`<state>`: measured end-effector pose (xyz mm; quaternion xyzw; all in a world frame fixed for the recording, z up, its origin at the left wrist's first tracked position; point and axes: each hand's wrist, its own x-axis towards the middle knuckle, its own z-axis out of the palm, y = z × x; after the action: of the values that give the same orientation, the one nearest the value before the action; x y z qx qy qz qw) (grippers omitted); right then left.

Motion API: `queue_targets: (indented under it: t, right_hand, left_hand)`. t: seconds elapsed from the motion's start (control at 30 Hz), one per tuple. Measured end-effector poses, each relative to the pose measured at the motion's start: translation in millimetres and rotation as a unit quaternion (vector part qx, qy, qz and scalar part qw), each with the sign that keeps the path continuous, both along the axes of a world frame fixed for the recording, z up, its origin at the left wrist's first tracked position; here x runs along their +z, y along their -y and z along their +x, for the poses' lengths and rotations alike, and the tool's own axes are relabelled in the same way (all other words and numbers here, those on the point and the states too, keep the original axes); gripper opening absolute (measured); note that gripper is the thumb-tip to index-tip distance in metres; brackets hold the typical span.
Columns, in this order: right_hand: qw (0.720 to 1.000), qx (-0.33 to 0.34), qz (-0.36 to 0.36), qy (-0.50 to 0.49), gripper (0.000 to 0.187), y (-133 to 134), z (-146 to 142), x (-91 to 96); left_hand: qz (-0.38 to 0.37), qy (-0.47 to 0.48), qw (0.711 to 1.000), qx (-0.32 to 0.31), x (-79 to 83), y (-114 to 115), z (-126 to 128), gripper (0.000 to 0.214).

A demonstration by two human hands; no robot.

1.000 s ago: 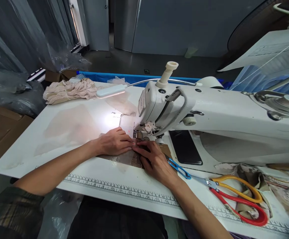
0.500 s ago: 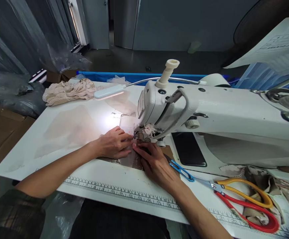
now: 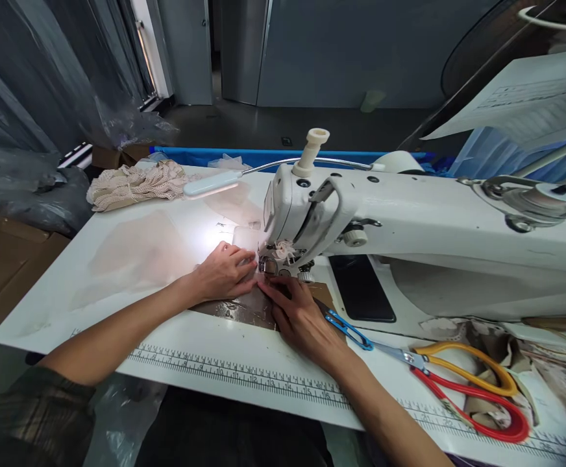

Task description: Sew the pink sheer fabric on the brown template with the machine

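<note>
A white sewing machine [image 3: 390, 207] stands over the table, its presser foot [image 3: 266, 264] down by my fingertips. Under the foot runs a small piece of sheer pale fabric [image 3: 252, 302]. My left hand [image 3: 227, 271] grips the fabric's left side, its fingers bent and close together. From the right, my right hand [image 3: 297, 311] pinches the fabric's near edge just in front of the foot; the fingertips partly hide it. Beneath lies a shiny brown taped plate [image 3: 234, 311]. Blue thread snips [image 3: 348, 329] lie beside my right wrist.
Scissors with orange and red handles [image 3: 468, 383] lie at the right near fabric scraps. A black phone [image 3: 362, 288] rests under the machine arm. Sheer pieces [image 3: 137, 246] and a lace bundle [image 3: 137, 183] lie at left. A lamp [image 3: 213, 184] reaches over the table.
The fabric has slid away from me under the presser foot, baring more of the brown plate. Both hands stay close to the foot. The view has shifted slightly.
</note>
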<state>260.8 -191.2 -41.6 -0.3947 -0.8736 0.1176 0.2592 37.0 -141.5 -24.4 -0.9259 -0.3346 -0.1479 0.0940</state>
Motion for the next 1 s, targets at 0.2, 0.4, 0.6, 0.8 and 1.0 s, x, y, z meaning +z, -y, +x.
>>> queue_targets:
  t: [0.2, 0.4, 0.6, 0.8, 1.0]
  right_hand:
    - [0.993, -0.035, -0.072, -0.090, 0.039, -10.2, 5.5, 4.2]
    - [0.955, -0.130, -0.092, -0.250, 0.025, -23.3, 9.4, 1.5]
    - [0.957, -0.123, -0.094, -0.245, 0.028, -19.6, 4.8, 3.2]
    - [0.962, -0.120, -0.093, -0.229, 0.027, -19.0, 4.2, 1.6]
    - [0.988, -0.038, -0.035, -0.148, 0.030, -9.9, 0.6, 4.6]
  left_hand:
    - [-0.020, 0.031, 0.999, 0.004, 1.4, -7.6, -9.0, 0.039]
    - [0.030, 0.082, 0.996, 0.020, 30.7, -10.5, -30.0, 0.034]
    - [-0.117, 0.041, 0.985, -0.118, 33.2, 15.1, -17.9, 0.015]
    - [-0.212, 0.149, 0.953, -0.159, 10.6, 16.4, -16.4, 0.012]
    - [-0.197, 0.185, 0.951, -0.150, 0.2, 14.7, -16.1, 0.019]
